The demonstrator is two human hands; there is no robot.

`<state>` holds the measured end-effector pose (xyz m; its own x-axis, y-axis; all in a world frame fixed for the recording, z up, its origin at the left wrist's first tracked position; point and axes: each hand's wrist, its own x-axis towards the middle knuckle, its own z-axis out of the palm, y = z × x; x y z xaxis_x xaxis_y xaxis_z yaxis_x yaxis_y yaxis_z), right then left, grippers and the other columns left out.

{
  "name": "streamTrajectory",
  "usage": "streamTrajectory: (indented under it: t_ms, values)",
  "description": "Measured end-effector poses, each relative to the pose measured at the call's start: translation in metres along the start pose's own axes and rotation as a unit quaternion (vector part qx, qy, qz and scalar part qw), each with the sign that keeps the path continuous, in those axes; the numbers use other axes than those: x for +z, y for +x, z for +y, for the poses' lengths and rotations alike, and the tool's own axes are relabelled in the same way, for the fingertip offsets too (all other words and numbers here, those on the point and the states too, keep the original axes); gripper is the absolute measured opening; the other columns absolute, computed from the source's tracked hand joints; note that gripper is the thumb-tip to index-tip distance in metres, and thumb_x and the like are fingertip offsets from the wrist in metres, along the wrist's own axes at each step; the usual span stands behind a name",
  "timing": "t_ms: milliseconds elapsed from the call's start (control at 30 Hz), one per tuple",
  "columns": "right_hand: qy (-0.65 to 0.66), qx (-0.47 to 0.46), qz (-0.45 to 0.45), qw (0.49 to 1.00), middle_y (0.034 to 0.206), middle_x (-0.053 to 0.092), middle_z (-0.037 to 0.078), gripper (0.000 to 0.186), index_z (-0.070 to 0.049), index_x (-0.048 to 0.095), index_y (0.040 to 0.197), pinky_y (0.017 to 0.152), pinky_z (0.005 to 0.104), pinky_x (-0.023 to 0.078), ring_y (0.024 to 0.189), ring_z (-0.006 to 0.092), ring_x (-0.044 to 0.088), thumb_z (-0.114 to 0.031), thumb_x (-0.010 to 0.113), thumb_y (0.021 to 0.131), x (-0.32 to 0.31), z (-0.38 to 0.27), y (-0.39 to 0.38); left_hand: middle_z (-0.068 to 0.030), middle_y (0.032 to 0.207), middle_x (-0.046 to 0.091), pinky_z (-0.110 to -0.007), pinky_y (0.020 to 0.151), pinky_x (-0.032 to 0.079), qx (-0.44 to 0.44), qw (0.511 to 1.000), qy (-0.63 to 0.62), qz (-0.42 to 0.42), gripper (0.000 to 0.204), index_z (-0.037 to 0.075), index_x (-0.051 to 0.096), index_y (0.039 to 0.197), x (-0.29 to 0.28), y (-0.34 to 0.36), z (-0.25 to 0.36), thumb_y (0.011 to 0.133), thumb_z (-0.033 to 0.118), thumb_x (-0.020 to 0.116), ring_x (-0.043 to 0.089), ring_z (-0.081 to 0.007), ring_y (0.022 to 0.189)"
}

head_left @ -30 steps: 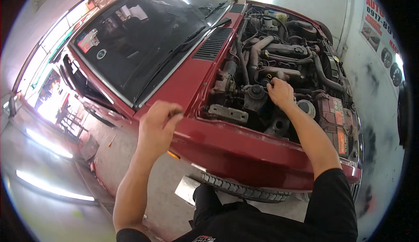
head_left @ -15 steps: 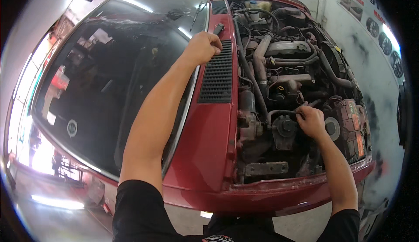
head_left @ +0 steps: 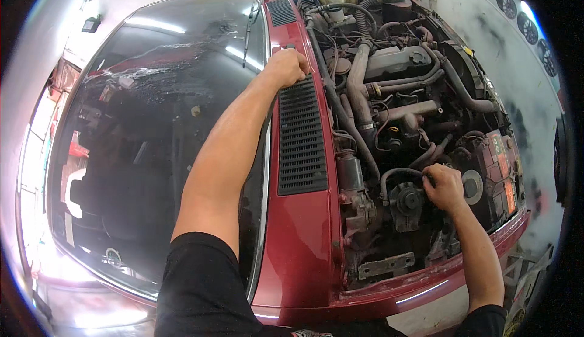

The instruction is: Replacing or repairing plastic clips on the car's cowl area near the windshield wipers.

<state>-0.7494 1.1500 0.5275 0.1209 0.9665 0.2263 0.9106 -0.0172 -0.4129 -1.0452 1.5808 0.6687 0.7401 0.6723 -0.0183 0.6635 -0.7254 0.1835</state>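
Observation:
My left hand point(head_left: 287, 69) is at the far end of the long black vent grille point(head_left: 302, 145), on the red panel below the windshield point(head_left: 164, 112). Its fingers are curled together, and what they grip, if anything, is hidden. A small black fitting point(head_left: 291, 47) peeks out just beyond that hand. In the engine bay, my right hand point(head_left: 444, 188) closes its fingers on a black rubber hose point(head_left: 400, 171). The hose arches over a round dark housing point(head_left: 409, 201) beside the hand.
To the right of my right hand stands a car battery point(head_left: 500, 176), with a pale round disc point(head_left: 472, 187) next to it. Pipes and the engine cover point(head_left: 396, 63) lie farther in. The red fender edge point(head_left: 420, 294) runs along the near side; a wiper point(head_left: 247, 36) rests on the glass.
The view has shifted, so more of the vent grille and engine bay shows. My left hand now covers more of the black fitting. The right hand stays on the hose.

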Motion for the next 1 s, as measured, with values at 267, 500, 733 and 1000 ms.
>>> streamTrajectory:
  t_ms: [267,500,733,1000]
  values:
    - [0.012,0.001,0.011,1.000,0.092,0.073,0.012,0.013,-0.007,0.074,0.099,0.076,0.0488,0.056,0.088,0.0359,0.073,-0.013,0.076,0.088,0.004,0.004,0.004,-0.0015,0.107,0.081,-0.053,0.107,0.043,-0.060,0.994,0.074,-0.051,0.018,0.024,0.085,0.102,0.011,0.021,0.006,0.084,0.027,0.087,0.072,-0.0247,0.115]
    - [0.013,-0.001,0.012,1.000,0.091,0.072,0.012,0.012,-0.007,0.073,0.098,0.075,0.0481,0.055,0.087,0.0360,0.072,-0.013,0.075,0.088,0.001,0.003,0.006,-0.0096,0.101,0.080,-0.043,0.085,0.057,0.010,0.994,0.091,-0.052,0.020,0.014,0.083,0.101,0.010,0.032,-0.006,0.083,0.022,0.086,0.075,-0.0290,0.097]
    - [0.022,0.015,0.008,1.000,0.091,0.072,0.011,0.012,-0.008,0.073,0.099,0.077,0.0488,0.055,0.089,0.0356,0.072,-0.014,0.075,0.088,0.004,0.007,0.004,-0.0105,0.101,0.080,-0.045,0.090,0.056,0.023,0.989,0.141,-0.035,0.018,0.013,0.082,0.101,0.021,0.027,-0.001,0.086,0.023,0.083,0.075,-0.0308,0.101]
    - [0.028,0.021,0.015,0.999,0.093,0.073,0.011,0.011,-0.009,0.073,0.098,0.078,0.0486,0.055,0.090,0.0351,0.072,-0.014,0.075,0.088,0.006,0.008,0.003,-0.0129,0.102,0.079,-0.048,0.091,0.055,0.016,0.994,0.106,0.000,0.023,0.009,0.077,0.103,0.023,0.018,0.002,0.087,0.024,0.084,0.074,-0.0348,0.102]
